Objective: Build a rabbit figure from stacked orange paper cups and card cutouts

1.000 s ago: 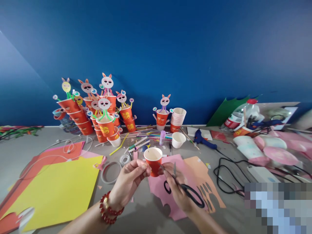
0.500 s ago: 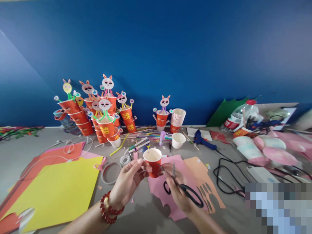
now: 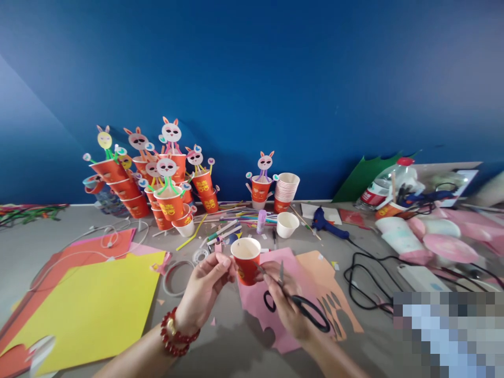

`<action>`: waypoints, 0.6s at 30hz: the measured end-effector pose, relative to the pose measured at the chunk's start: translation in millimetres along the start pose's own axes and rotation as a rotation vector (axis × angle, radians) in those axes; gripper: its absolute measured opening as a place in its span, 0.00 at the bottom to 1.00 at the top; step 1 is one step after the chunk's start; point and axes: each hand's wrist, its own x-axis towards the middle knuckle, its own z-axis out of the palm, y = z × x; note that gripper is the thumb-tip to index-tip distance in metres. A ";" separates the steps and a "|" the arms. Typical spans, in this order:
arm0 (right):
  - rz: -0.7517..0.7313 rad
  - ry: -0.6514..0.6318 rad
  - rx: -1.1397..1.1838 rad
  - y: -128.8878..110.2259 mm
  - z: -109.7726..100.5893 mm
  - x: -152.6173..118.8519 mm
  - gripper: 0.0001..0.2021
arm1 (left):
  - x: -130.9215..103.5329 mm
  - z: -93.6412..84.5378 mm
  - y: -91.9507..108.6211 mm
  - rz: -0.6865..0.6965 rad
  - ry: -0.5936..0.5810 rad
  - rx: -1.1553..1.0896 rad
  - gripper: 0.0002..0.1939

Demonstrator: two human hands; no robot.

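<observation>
We see gold characters printed on the red cups, too small to read. Our left hand (image 3: 205,291) pinches the red paper cup (image 3: 246,261) at its side, fingers closed on it, holding it upright above the surface (image 3: 236,346), while our right hand (image 3: 289,307) grips black-handled scissors (image 3: 303,307), blades parted and tips at the cup's wall. Pink paper (image 3: 262,302) lies beneath, yellow paper (image 3: 94,310) to the left, and the rabbit cups (image 3: 169,184) and a blue glue gun (image 3: 326,226) sit behind.

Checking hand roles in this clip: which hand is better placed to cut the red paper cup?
Right. The right hand holds the black-handled scissors at the red paper cup; the left hand grips it.
</observation>
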 end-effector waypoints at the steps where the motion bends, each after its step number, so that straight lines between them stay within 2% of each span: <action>1: 0.022 0.003 0.008 1.0 0.0 -0.9 0.16 | 1.6 -1.9 0.1 0.079 0.032 0.043 0.11; 3: 0.069 0.022 0.020 1.5 0.5 -2.8 0.17 | 6.6 -6.4 -0.9 0.249 0.106 0.126 0.10; 5: 0.108 0.037 0.038 0.3 1.1 -4.6 0.18 | 12.7 -11.3 -4.1 0.326 0.127 0.182 0.14; 8: 0.133 0.002 0.083 -2.0 1.9 -7.2 0.18 | 20.1 -19.3 -14.1 0.201 -0.042 0.183 0.35; 10: 0.127 -0.039 0.123 -2.3 2.3 -8.7 0.17 | 22.2 -24.6 -22.6 0.091 -0.191 0.162 0.42; 11: 0.122 -0.067 0.138 -2.0 2.7 -9.4 0.17 | 22.3 -27.0 -26.5 0.050 -0.244 0.168 0.42; 13: 0.126 -0.120 0.154 -1.0 3.9 -10.9 0.18 | 21.3 -30.9 -32.2 0.014 -0.272 0.206 0.38; 18: 0.277 -0.194 0.227 -2.4 5.8 -12.6 0.21 | 17.9 -32.2 -32.9 0.162 -0.164 0.399 0.35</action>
